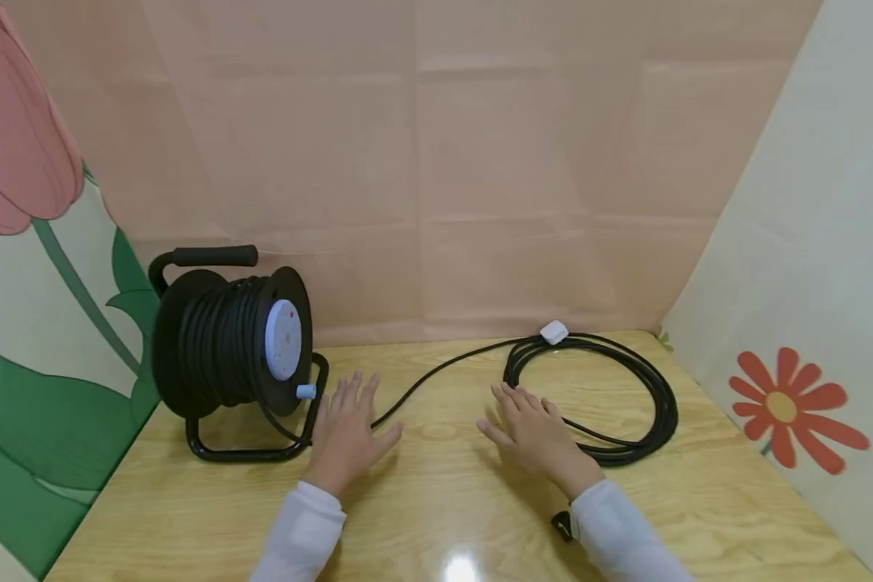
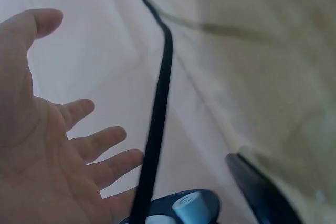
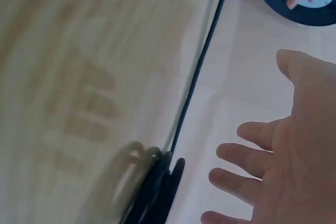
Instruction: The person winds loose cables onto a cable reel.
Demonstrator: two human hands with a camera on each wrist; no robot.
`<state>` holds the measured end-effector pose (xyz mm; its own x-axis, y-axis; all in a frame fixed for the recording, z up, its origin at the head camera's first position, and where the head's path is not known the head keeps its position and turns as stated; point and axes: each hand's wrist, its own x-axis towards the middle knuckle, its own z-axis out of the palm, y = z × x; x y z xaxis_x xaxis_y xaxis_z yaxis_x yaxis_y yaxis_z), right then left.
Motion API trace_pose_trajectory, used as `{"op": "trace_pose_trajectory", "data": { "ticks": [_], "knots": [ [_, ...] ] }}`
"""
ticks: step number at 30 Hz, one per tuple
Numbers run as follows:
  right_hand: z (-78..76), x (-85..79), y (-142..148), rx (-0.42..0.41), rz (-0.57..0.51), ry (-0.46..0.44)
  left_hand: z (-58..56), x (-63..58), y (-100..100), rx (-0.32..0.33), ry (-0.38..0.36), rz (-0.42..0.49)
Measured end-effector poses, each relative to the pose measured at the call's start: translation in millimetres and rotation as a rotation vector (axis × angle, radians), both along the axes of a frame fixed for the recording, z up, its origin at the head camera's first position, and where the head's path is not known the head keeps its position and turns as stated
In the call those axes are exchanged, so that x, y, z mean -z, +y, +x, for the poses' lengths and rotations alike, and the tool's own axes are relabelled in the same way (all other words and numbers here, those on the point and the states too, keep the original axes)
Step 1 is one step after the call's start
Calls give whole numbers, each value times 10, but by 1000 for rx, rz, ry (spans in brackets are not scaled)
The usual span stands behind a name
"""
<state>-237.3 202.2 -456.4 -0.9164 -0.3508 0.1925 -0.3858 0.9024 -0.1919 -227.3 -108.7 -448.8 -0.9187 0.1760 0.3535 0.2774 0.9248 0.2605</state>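
Note:
A black cable reel stands at the left of the table, wound with cable, with a pale socket plate and a light blue knob facing right. My left hand is spread beside the reel's tubular stand, palm down and holding nothing. From the reel a single cable runs right to a loose coil, where a white plug lies at its back edge. My right hand is over the coil's left side with fingers extended, nothing in its grasp. In the left wrist view, the cable crosses past the fingertips.
The wooden table meets a pink cloth backdrop behind. A printed sheet with a red flower borders the right, and one with a large tulip the left. A small black object shows by the right cuff.

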Motion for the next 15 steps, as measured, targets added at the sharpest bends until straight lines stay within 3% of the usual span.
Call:
{"op": "trace_pose_trajectory", "data": {
  "ticks": [4,7,12,15],
  "knots": [
    [22,-4,31,-24,-4,-40,-1,-149,-53,13,46,-25],
    [37,-18,46,-42,-10,-52,20,-326,-107,38,53,42],
    [69,-42,83,-75,-45,-83,134,-767,-220,109,-67,377],
    [88,-51,114,-93,-63,-98,172,-1039,-363,157,-31,596]
  ]
}}
